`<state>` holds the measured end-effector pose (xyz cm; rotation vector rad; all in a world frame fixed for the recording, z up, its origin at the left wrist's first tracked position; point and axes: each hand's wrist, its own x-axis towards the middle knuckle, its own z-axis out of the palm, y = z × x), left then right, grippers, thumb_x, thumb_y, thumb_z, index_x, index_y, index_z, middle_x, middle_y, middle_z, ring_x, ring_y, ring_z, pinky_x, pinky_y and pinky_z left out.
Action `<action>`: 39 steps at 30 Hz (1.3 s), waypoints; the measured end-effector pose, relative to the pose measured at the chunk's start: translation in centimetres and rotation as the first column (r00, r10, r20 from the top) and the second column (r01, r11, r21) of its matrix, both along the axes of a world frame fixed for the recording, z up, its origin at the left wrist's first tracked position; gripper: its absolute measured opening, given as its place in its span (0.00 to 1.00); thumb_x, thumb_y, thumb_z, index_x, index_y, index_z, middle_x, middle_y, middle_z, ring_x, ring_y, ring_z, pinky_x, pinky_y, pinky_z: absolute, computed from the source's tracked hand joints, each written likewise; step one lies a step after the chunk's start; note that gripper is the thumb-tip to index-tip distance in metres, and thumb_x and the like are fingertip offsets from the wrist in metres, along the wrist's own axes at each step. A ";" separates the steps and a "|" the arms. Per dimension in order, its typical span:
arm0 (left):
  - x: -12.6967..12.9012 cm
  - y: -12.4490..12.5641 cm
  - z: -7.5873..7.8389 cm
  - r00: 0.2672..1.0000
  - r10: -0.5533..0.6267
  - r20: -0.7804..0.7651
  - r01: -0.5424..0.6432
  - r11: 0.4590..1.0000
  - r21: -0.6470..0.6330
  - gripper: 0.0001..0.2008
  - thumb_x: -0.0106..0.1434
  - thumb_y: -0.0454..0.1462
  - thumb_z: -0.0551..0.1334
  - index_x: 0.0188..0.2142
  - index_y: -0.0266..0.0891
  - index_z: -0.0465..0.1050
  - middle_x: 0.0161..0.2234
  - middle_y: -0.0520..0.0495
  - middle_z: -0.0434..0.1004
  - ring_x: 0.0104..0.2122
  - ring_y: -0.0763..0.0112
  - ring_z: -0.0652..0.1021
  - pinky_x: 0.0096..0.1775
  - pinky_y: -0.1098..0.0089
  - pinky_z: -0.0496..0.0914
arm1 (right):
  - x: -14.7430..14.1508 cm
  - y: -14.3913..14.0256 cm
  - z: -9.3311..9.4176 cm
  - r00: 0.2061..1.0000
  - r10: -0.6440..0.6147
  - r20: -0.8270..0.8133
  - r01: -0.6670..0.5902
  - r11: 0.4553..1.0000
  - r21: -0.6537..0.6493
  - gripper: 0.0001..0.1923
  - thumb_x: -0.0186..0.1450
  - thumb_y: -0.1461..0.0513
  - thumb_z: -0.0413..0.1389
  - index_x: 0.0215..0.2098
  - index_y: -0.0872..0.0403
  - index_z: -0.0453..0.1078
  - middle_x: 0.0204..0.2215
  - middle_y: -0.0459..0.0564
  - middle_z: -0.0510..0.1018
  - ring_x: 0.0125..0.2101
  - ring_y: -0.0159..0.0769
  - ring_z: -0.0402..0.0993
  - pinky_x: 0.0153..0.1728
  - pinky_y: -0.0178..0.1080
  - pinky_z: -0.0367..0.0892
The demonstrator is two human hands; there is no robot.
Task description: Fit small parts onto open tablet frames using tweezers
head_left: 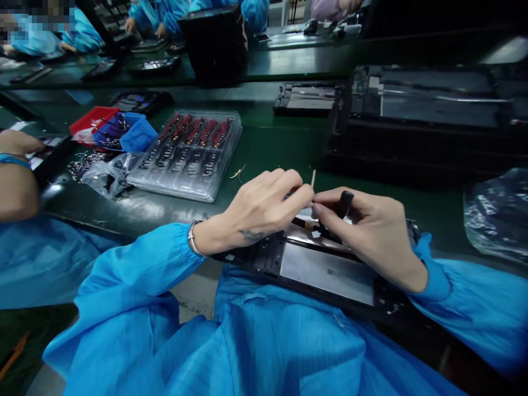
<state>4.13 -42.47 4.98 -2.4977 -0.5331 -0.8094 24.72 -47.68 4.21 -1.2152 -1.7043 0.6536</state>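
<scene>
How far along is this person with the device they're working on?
Done, it seems: opened devices lie further back, though I can't tell if finished. In hand: left hand and right hand pinch a small part over an open device at the table edge. Left: the clear tray holds many parts.

Electronics assembly line: green workbench (272, 143), parts tray (187, 154), blue-smocked co-workers (165, 14).

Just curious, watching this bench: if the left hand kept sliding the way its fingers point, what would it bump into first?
The left hand points right, so it would likely meet the right hand first; their fingertips already nearly touch.
</scene>
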 end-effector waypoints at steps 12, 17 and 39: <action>-1.4 0.9 0.3 0.988 0.099 -0.115 -0.111 0.989 -0.096 0.12 0.77 0.32 0.54 0.36 0.37 0.73 0.34 0.48 0.75 0.33 0.69 0.75 0.35 0.68 0.67 | 0.2 0.2 -0.4 0.994 0.068 0.091 -0.069 0.997 0.018 0.07 0.69 0.59 0.61 0.35 0.49 0.80 0.32 0.46 0.84 0.30 0.38 0.79 0.32 0.40 0.68; -5.3 5.2 0.5 0.860 0.379 -0.341 -0.455 0.872 -0.181 0.12 0.77 0.33 0.53 0.42 0.34 0.75 0.38 0.43 0.76 0.36 0.65 0.77 0.34 0.67 0.64 | 0.7 0.7 -0.6 1.000 0.016 0.015 -0.014 0.996 -0.084 0.08 0.66 0.55 0.63 0.35 0.49 0.81 0.28 0.47 0.83 0.29 0.42 0.79 0.31 0.43 0.69; 2.2 3.2 2.4 0.942 0.007 0.335 0.333 0.068 -0.940 0.17 0.70 0.48 0.65 0.33 0.36 0.81 0.26 0.53 0.68 0.28 0.77 0.66 0.30 0.72 0.57 | 1.4 1.8 0.3 0.978 -0.067 -0.200 0.065 0.998 -0.018 0.14 0.67 0.52 0.65 0.48 0.48 0.81 0.36 0.47 0.83 0.31 0.33 0.75 0.32 0.37 0.69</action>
